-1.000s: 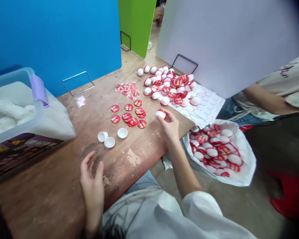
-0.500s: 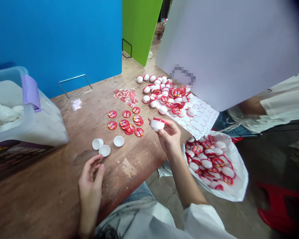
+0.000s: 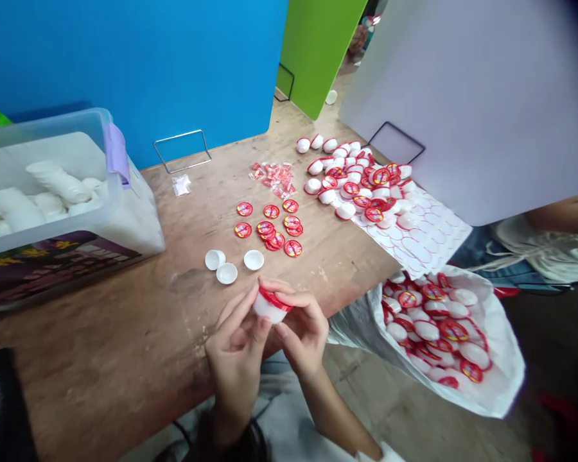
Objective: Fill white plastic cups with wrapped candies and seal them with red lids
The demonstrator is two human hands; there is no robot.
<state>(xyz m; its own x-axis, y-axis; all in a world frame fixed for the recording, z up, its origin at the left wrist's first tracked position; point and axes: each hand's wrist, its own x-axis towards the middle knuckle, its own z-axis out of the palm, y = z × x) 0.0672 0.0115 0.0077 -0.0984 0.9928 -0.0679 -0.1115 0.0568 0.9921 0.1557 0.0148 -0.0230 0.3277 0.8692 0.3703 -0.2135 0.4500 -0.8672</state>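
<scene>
A white cup with a red lid (image 3: pixel 271 307) is held between both hands near the table's front edge. My left hand (image 3: pixel 238 346) grips its left side, and my right hand (image 3: pixel 302 327) grips its right side with fingers on the lid's rim. Just beyond them stand three open white cups (image 3: pixel 227 273). Several round red lids (image 3: pixel 272 239) lie farther back, some overlapping. Behind those is a pile of small red-and-clear packets (image 3: pixel 275 176). Many lidded cups (image 3: pixel 356 179) are heaped at the right, partly on a printed sheet (image 3: pixel 428 228).
A clear bin (image 3: pixel 139 212) of stacked white cups stands at the left. An open white sack (image 3: pixel 503 378) of lidded cups is beyond the table's right edge. Blue (image 3: pixel 173 64), green (image 3: pixel 318 51) and lilac (image 3: pixel 462 96) panels enclose the table (image 3: pixel 125 359). A person's arm (image 3: pixel 559 216) shows at right.
My right hand has brought the lidded cup down and left to my left hand, which has left the open cups and taken hold of it. The view has shifted left.
</scene>
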